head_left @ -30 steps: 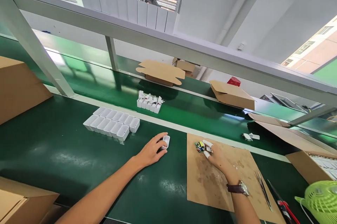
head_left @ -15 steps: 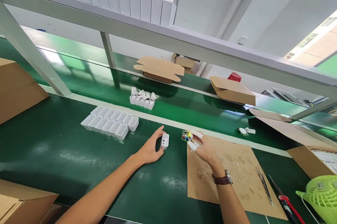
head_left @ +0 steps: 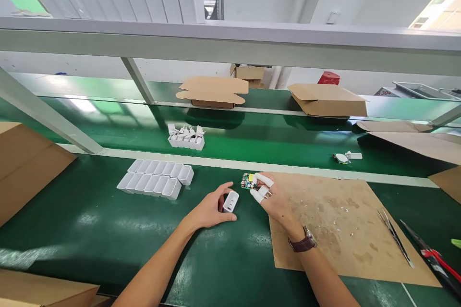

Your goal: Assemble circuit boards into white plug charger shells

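Observation:
My left hand (head_left: pixel 212 207) is closed round a small white charger housing (head_left: pixel 231 202), with its slotted end turned toward me. To its right, my right hand (head_left: pixel 275 201) pinches a small circuit board (head_left: pixel 248 181) with a yellow part and other components on it. White covers wrap the thumb and a finger of that hand, and a white piece with metal prongs (head_left: pixel 265 192) shows between them. The housing and the board are apart, both above the green bench. Left of my hands, two rows of open white housings (head_left: pixel 154 185) stand close together.
A stained cardboard sheet (head_left: pixel 324 230) lies at right, with tweezers (head_left: pixel 396 238) on it and red-handled cutters (head_left: pixel 435 259) beside it. Beyond the pale bench edge are grouped white parts (head_left: pixel 186 137) and a loose board (head_left: pixel 342 158). Cardboard boxes (head_left: pixel 32 172) stand around; a rail (head_left: pixel 230 50) crosses overhead.
The view has levelled and shifted. My left hand has tilted the housing so its slotted end shows more fully, and the board in my right hand is closer to it.

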Available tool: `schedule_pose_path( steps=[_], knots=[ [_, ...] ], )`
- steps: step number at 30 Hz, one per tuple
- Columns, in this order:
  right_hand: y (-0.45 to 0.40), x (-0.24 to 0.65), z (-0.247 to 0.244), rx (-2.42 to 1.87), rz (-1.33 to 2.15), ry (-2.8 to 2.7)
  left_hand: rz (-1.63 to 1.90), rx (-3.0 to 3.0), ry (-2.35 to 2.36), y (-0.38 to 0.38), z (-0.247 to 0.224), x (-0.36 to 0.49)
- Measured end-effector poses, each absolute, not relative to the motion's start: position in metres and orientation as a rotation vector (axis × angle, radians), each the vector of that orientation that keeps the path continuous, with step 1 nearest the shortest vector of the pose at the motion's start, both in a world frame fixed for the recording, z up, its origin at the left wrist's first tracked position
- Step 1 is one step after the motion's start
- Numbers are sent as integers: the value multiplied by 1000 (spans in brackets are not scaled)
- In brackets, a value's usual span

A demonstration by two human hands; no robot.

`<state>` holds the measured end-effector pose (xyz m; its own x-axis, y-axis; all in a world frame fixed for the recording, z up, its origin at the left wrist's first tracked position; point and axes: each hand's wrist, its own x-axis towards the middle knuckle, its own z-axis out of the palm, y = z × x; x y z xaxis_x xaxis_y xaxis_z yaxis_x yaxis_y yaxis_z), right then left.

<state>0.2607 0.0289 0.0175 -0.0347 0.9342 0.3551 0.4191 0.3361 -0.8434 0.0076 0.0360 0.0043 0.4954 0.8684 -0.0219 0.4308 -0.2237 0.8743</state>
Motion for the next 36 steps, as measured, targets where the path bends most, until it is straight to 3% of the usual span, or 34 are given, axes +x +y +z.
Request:
schedule_pose_path(
  steps=[11,36],
  knots=[
    [-2,236,34,-994,116,-2044,1133,2214,1252,42,-4,16],
    [-5,235,24,-995,-26,-2239,1260,2485,1137,39,-3,21]
  ],
)
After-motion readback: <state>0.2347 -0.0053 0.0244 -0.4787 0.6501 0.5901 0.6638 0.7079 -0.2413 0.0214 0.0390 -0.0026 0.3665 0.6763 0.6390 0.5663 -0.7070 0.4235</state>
